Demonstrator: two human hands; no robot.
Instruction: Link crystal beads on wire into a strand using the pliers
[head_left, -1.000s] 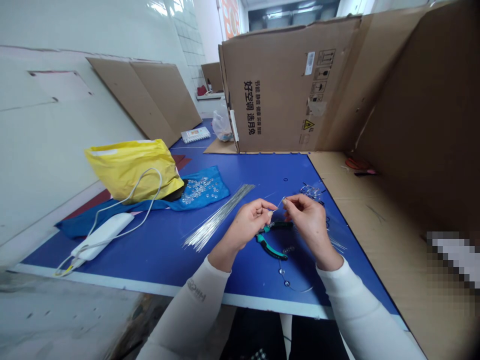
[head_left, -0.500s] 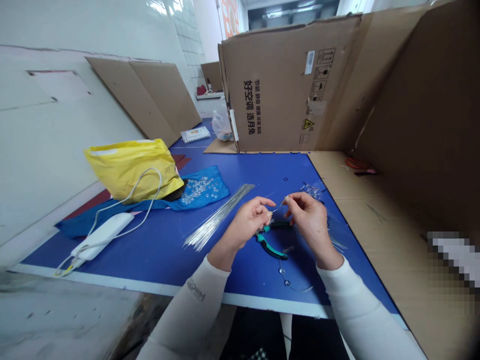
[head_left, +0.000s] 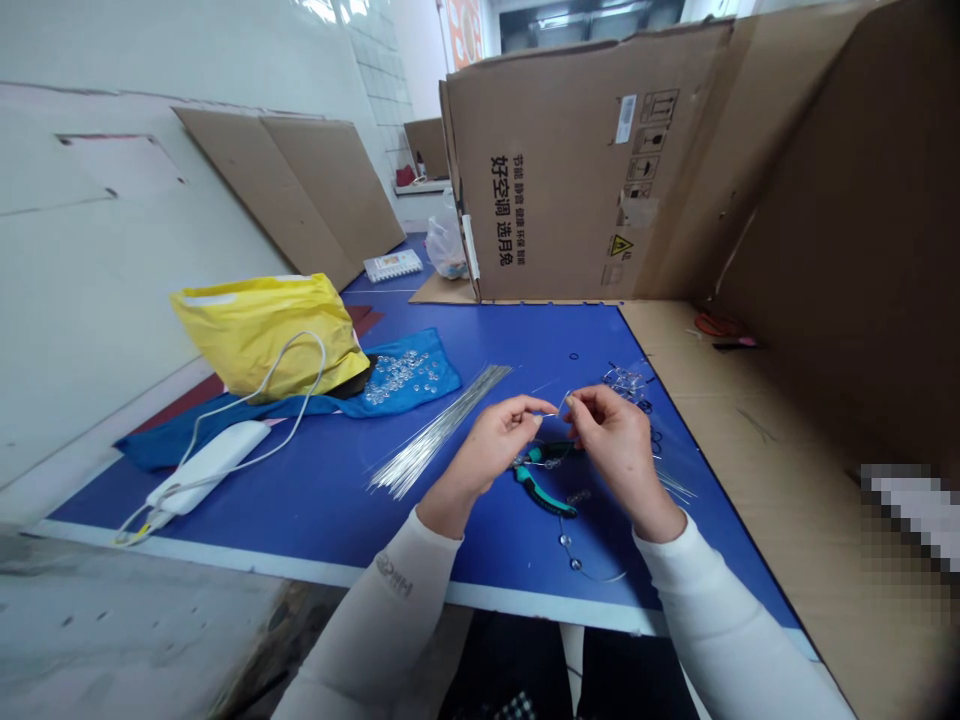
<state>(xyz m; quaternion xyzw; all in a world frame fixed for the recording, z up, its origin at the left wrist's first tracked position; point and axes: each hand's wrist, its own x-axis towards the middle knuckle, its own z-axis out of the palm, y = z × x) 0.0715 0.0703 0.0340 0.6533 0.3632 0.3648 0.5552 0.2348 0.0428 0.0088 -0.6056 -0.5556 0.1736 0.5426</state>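
Note:
My left hand (head_left: pixel 501 440) pinches a thin metal wire (head_left: pixel 549 415) between thumb and forefinger. Opposite it, my right hand (head_left: pixel 611 435) grips the same wire near its bent upper end. Under the hands lies a pair of pliers (head_left: pixel 546 494) with green and black handles, its head partly hidden by my left hand. A wire strung with clear beads (head_left: pixel 575 564) curves across the blue table (head_left: pixel 330 500) below the pliers. Left of my hands rests a bundle of straight wires (head_left: pixel 439 432).
Clear beads (head_left: pixel 401 375) lie on a blue cloth beside a yellow bag (head_left: pixel 270 335). A white power strip (head_left: pixel 210 470) with its cord sits at left. Small wire pieces (head_left: pixel 630 382) are heaped beyond my right hand. A large cardboard box (head_left: pixel 570 180) stands behind.
The wire between my fingers now shows a bend, with its end pointing upward at my right hand. Both hands have stayed nearly in place; the view has shifted slightly.

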